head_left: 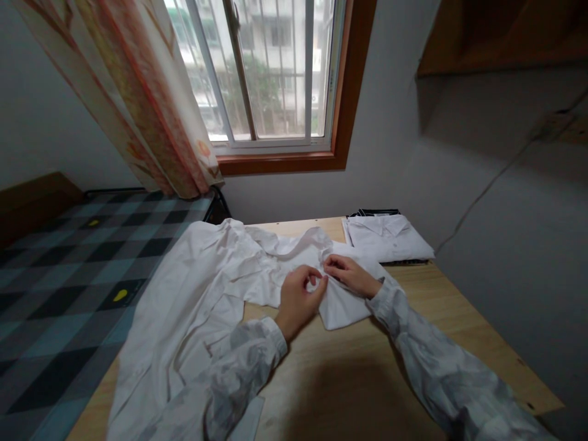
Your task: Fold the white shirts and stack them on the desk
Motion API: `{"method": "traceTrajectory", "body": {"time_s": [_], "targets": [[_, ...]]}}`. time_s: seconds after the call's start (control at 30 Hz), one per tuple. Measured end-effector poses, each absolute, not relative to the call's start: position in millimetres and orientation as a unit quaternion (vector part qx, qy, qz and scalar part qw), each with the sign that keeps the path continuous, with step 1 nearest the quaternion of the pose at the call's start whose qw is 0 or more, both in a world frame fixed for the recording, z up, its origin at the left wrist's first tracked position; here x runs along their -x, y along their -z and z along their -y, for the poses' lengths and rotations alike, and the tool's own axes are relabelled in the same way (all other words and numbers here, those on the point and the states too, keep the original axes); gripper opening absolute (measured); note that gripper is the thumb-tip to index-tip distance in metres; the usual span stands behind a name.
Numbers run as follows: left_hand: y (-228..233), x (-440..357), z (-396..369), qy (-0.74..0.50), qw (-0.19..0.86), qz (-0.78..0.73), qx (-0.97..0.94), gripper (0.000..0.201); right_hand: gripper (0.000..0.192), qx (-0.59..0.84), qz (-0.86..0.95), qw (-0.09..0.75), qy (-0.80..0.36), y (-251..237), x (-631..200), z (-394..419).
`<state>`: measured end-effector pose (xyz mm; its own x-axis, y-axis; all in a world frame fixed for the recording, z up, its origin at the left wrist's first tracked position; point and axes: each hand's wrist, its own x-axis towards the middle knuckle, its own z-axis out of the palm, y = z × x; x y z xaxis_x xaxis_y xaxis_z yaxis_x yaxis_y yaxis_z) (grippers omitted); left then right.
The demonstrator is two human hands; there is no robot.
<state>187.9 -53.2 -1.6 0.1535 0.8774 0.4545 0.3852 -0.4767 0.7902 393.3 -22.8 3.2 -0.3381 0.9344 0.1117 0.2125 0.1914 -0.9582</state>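
Observation:
A white long-sleeved shirt (206, 263) lies rumpled across the wooden table, its left part hanging toward the near edge. Over its right end, my left hand (298, 300) has thumb and fingers curled into a pinch on the fabric. Just beside it, my right hand (351, 274) is closed with its fingertips on the same cloth. The fingertips of both hands almost meet, and a flat white corner of the shirt sticks out below them. Exactly which part of the shirt is between the fingers is too small to make out.
A stack of folded shirts (390, 237), white on top with dark cloth beneath, sits at the back right of the table (340, 380). To the left is a bed with a checked sheet (64, 300). Behind are a curtain (151, 104) and a window (271, 73); a cable (487, 187) runs along the wall.

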Motion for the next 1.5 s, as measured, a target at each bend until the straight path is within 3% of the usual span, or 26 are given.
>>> {"method": "traceTrajectory", "body": {"time_s": [0.27,0.73,1.07,1.3,1.5], "targets": [[15,-186,44,-0.456,0.275,-0.443,-0.721,0.017,0.044,0.412,0.589,0.388,-0.577,13,-377,25],[14,-180,43,-0.442,0.300,-0.405,-0.743,0.021,0.035,0.411,0.594,0.390,-0.571,19,-377,27],[18,-180,40,-0.491,0.356,-0.417,-0.677,0.018,0.032,0.530,0.642,0.432,-0.348,23,-396,13],[29,-177,29,-0.526,0.364,-0.483,-0.598,0.019,0.032,0.587,0.593,0.490,-0.252,3,-435,3],[25,-173,22,-0.515,0.396,-0.489,-0.582,0.025,0.033,0.622,0.583,0.483,-0.199,-9,-447,4]]}}
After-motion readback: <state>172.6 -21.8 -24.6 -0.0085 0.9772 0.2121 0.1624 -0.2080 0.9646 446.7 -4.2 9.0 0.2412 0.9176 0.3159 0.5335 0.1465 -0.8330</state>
